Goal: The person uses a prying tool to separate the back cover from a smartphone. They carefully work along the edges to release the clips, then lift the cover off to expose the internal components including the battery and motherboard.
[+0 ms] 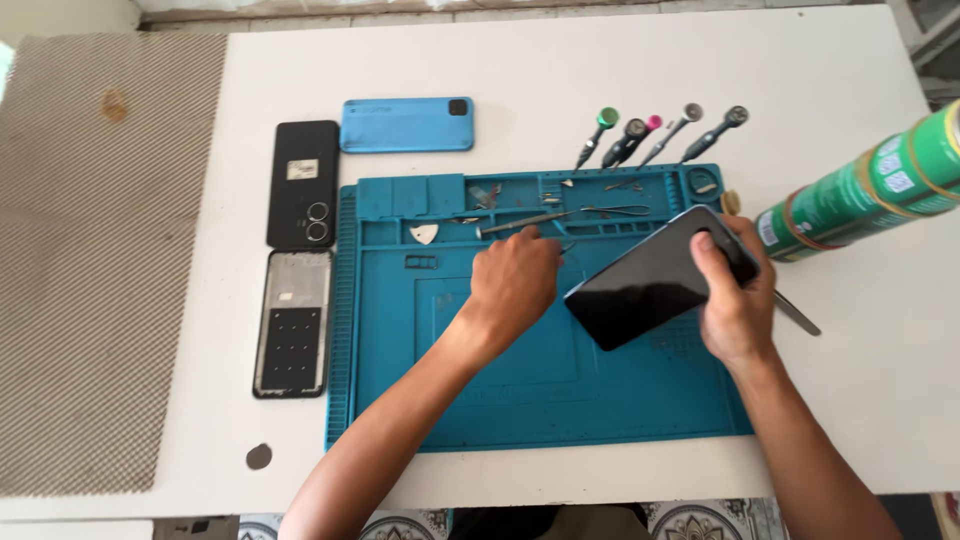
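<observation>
Now right hand (pixel 735 300) grips phone (pixel 660 275) over mat (pixel 540 400)

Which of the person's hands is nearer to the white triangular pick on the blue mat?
Left. The left hand lies just right of the white triangular pick; the right hand is farther right, holding the black phone.
</observation>
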